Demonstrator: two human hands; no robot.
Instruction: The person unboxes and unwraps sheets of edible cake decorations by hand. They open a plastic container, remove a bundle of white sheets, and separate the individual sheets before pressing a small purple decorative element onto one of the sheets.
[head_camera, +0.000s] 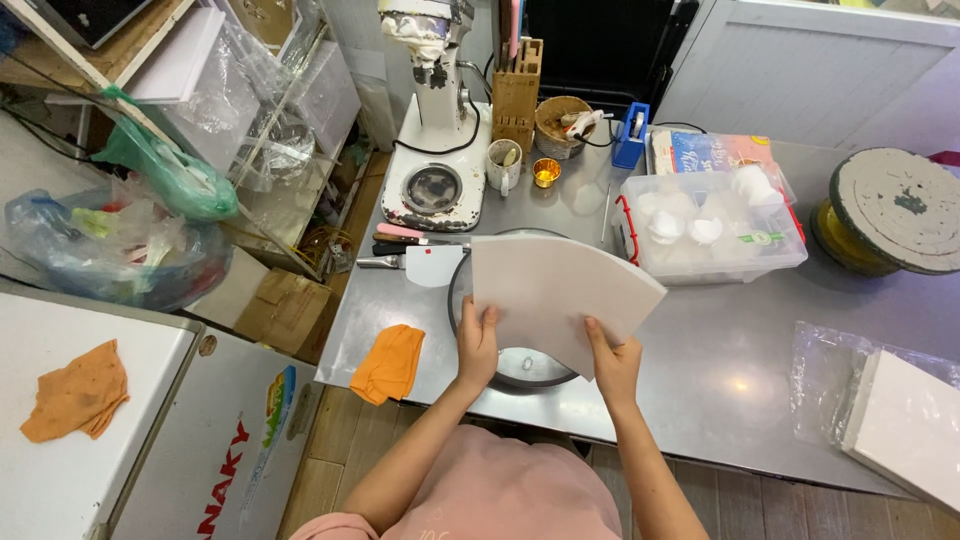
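Right, the steel bench (720, 360) fills the middle of the view, grey and shiny, with a white chest (90, 440) off to the left carrying an orange rag (78, 392). On the bench's far right sits a round turntable (895, 205) with a crusted white top, and near the front right corner lies a white slab (905, 425) on a clear plastic bag. At the back stands a white stand mixer (435, 120), with a wooden knife block (516, 95) just beside it. To the right of centre there is a clear lidded tub (710, 225) with red clasps, holding white lumps.

Front and centre, a fan-shaped white card sheet (555, 290) is held up over a round metal pan (520, 365), hiding most of it. The left hand (477, 340) is clamped on the sheet's lower left edge, thumb on top, fingers underneath. The right hand (615, 360) pinches the lower right edge the same way. Both are closed firmly on the sheet, which tilts up off the bench.

Left of the pan lies a white scraper (432, 265), and an orange cloth (390, 362) is crumpled near the bench's front left edge. A small gold cup (546, 172) gleams at the back.
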